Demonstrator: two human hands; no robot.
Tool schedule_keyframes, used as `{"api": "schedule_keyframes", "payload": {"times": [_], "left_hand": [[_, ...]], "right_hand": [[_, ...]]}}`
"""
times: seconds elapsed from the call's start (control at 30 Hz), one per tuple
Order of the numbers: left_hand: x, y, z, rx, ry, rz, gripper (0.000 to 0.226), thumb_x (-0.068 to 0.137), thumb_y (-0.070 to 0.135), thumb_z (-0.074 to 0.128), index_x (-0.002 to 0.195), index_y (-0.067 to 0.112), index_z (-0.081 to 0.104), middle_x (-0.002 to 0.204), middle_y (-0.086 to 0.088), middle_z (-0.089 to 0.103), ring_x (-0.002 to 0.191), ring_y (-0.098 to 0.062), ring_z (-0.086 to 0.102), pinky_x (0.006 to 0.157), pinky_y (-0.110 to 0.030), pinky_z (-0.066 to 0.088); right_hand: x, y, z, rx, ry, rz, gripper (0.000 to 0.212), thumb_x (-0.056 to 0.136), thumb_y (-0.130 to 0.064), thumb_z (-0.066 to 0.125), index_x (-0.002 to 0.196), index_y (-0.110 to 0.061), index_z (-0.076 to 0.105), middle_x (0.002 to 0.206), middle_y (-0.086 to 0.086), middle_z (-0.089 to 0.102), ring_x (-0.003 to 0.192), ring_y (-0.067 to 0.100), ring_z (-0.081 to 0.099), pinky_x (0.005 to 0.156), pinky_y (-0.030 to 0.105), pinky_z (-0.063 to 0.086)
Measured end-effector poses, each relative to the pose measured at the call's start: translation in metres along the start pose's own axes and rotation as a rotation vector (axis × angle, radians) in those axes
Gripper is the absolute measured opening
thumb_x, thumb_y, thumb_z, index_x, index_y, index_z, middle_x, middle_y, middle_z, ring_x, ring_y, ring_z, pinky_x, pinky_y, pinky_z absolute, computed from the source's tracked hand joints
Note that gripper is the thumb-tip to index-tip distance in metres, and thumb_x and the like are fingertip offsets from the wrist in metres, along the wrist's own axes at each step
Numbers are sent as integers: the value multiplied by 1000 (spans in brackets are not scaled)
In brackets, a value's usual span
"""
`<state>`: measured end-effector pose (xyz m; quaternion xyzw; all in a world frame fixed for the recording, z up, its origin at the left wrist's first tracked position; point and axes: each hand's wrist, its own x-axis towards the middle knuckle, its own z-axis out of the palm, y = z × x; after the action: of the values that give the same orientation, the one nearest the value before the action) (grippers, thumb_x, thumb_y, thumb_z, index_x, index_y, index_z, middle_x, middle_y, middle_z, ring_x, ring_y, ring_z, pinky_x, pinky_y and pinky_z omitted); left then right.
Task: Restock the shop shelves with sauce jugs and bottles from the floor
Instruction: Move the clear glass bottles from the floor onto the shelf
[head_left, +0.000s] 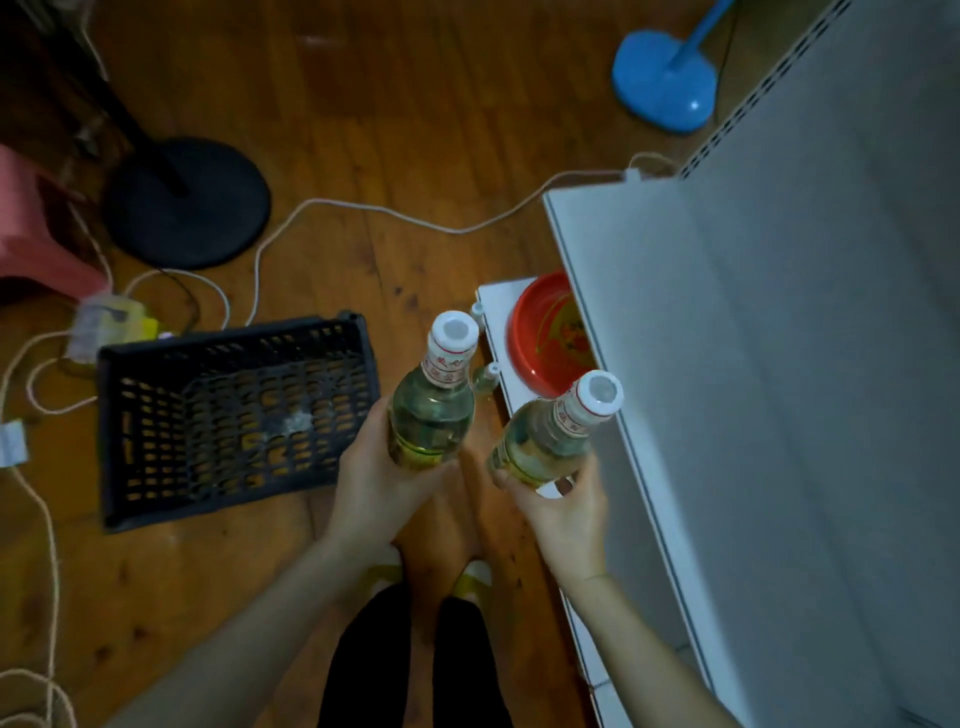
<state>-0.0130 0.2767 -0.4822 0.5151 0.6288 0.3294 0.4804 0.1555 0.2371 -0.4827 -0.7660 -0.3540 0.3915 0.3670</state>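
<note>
Above a wooden floor (395, 156), in front of a white shelf unit (727, 364), two clear glass bottles are held, one in each hand. The left bottle (431, 415) is gripped by the left hand (384, 483), whose fingers and thumb are curled round its lower body over a yellow-green label; it is held roughly upright, with its white cap turned toward the camera. The right bottle (545, 441) is gripped low down by the right hand (566, 514), the fingertips being wrapped round its base, and it is tilted slightly toward the shelf unit, so that its cap lies close to the front edge of the upper shelf. Both bottles are filled with a pale, clear liquid and are marked with red-and-white neck bands. They are held near each other but apart.

A red bowl (545, 338) is seen on a lower shelf (498, 322), partly hidden under the upper one. Two small capped bottles (487, 375) are seen just beside that shelf's edge. To the left, a black plastic crate (234, 415) stands on the floor. A white cord (363, 208) is laid across the boards between a black round stand base (187, 202) and the shelf unit. A blue stand base (665, 78) is seen at the top, and a pink stool (31, 228) at the left edge
</note>
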Motion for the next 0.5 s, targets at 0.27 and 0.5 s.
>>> {"api": "schedule_keyframes", "payload": {"times": [0.27,0.5], "left_hand": [[-5,159,-63,33,-99,214,75,58,14,86,116,36,44,93,34,50,81,25,48,68,6,35],[12,267,-62,112,-171,398,78,54,22,88,123,25,50,94,21,56,89,-2,55,73,-9,38]], "right_hand": [[-41,-149,-66,93,86,-181,74,51,-19,88,116,-14,52,103,-9,63,89,-13,58,76,0,42],[-46,-230,-138,104,189,-304,57,58,-6,86,98,-30,53,94,-19,62,82,-16,59,69,0,42]]}}
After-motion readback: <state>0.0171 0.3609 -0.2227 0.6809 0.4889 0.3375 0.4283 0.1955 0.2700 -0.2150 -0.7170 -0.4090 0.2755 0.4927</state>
